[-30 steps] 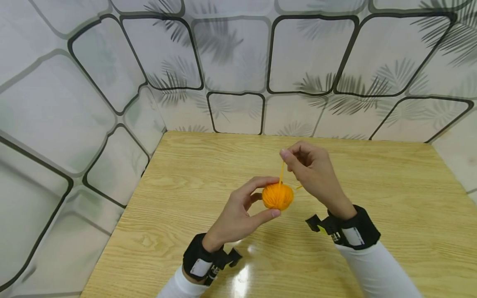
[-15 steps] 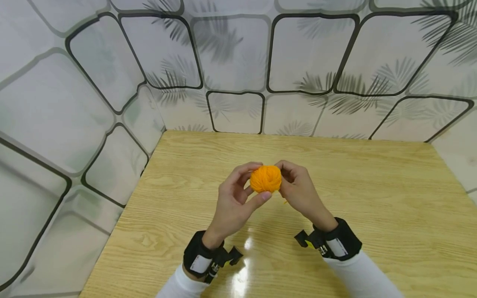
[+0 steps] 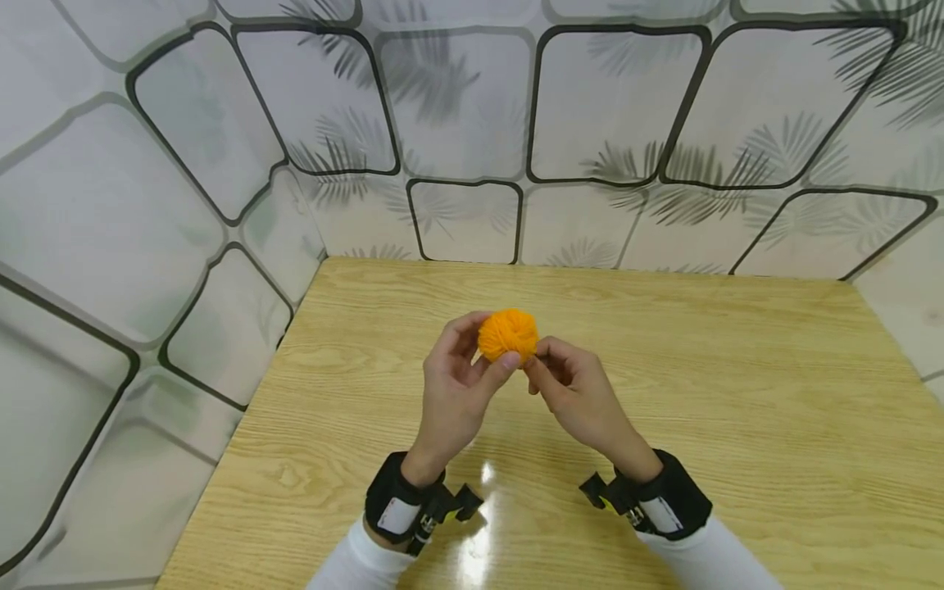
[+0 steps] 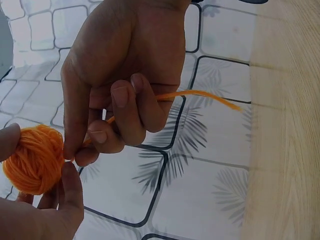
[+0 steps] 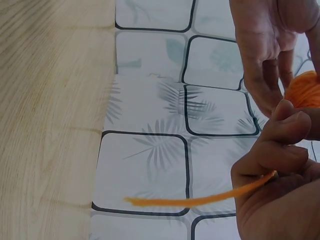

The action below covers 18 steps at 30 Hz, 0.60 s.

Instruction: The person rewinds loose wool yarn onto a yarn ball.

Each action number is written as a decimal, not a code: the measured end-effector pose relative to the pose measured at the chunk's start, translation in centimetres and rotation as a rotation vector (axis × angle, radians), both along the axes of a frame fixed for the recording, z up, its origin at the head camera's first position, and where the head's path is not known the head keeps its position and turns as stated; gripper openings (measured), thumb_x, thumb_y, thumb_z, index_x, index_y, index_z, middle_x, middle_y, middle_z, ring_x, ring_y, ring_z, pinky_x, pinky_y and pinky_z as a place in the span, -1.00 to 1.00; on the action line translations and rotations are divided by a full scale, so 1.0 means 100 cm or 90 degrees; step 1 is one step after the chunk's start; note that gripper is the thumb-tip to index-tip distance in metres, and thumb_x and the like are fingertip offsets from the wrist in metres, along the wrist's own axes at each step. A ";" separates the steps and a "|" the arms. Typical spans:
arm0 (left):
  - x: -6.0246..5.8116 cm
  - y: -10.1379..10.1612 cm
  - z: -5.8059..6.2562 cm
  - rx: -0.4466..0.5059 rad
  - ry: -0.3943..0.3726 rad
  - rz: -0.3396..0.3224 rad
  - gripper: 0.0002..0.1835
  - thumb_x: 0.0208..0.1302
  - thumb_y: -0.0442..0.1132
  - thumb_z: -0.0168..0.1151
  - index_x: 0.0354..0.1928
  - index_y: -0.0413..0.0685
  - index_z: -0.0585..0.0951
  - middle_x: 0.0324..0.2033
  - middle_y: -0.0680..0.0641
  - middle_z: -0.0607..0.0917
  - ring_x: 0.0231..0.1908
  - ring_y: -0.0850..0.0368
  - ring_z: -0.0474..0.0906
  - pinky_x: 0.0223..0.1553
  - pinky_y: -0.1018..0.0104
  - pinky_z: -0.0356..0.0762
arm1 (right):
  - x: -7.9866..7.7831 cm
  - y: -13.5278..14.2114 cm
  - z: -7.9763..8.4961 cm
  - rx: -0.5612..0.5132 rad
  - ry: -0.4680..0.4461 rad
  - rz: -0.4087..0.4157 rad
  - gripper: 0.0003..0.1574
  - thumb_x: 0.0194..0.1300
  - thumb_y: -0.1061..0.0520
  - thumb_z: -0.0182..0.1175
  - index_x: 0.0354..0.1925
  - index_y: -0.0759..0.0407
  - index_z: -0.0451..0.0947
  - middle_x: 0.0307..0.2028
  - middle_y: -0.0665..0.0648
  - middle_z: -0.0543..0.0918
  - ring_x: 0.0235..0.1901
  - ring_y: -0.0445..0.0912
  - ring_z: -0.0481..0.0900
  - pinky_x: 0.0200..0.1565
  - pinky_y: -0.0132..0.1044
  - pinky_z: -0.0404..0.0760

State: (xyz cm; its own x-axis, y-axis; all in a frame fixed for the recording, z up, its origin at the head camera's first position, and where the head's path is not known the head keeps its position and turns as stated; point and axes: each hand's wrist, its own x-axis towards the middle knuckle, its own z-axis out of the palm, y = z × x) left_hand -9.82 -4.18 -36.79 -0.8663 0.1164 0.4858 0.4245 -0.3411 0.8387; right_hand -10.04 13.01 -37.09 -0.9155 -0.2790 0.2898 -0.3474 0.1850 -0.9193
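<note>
A small ball of orange yarn [image 3: 507, 333] is held up above the table between the fingers and thumb of my left hand [image 3: 453, 385]. Close on its right side, my right hand [image 3: 578, 393] pinches the yarn strand between thumb and forefinger, right by the ball. In the left wrist view the strand passes under the curled fingers of the right hand [image 4: 120, 80], and its loose yarn end [image 4: 210, 96] sticks out past them. That same yarn end [image 5: 200, 201] hangs free in the right wrist view, where the yarn ball [image 5: 304, 90] is partly hidden by fingers.
Under both hands lies a light wood table [image 3: 737, 393]. A patterned wall covering [image 3: 472, 106] with dark outlines and leaf prints rises behind it and on the left. Each wrist wears a black strap with a small camera, such as the left wrist strap [image 3: 394, 500].
A second ago the right hand held a strand drawn up above the ball. It has come down beside the ball, while the left hand has carried the ball up and left, turning it.
</note>
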 end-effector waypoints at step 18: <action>-0.002 0.001 -0.001 -0.002 -0.027 0.043 -0.49 0.32 -0.52 0.31 0.28 -0.38 0.41 0.17 -0.22 0.45 0.00 -0.06 0.56 0.03 0.23 0.66 | 0.021 0.003 0.013 0.099 0.134 -0.038 -0.95 0.45 0.22 0.25 -0.22 0.13 0.64 -0.54 -0.09 0.47 -0.65 -0.22 0.27 -0.63 -0.39 0.29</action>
